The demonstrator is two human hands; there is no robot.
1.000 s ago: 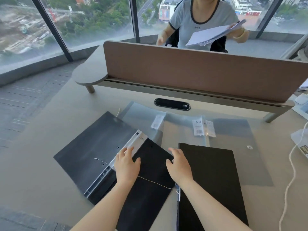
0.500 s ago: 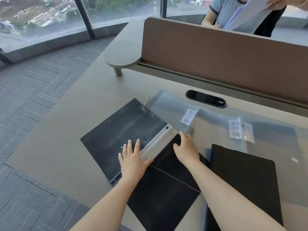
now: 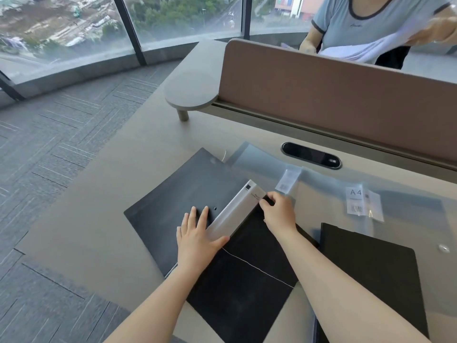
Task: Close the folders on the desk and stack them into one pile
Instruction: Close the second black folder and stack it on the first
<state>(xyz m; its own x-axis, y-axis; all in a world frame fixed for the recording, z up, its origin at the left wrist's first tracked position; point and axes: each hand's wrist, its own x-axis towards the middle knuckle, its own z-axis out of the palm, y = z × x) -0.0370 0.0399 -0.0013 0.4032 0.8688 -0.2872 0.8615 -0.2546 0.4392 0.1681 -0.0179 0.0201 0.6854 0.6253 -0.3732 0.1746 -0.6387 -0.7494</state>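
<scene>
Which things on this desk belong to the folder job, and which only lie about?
For the job: open black folder, under left hand and right hand; closed black folder; clear plastic folders.

Lying about: cable port, divider panel, another person's papers.

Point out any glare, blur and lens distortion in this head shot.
Head view: daylight from the windows throws pale glare on the clear plastic sleeves; the other person's papers are motion-blurred; the wide-angle lens bends the window frames; the open black folder and hands stay sharp.
</scene>
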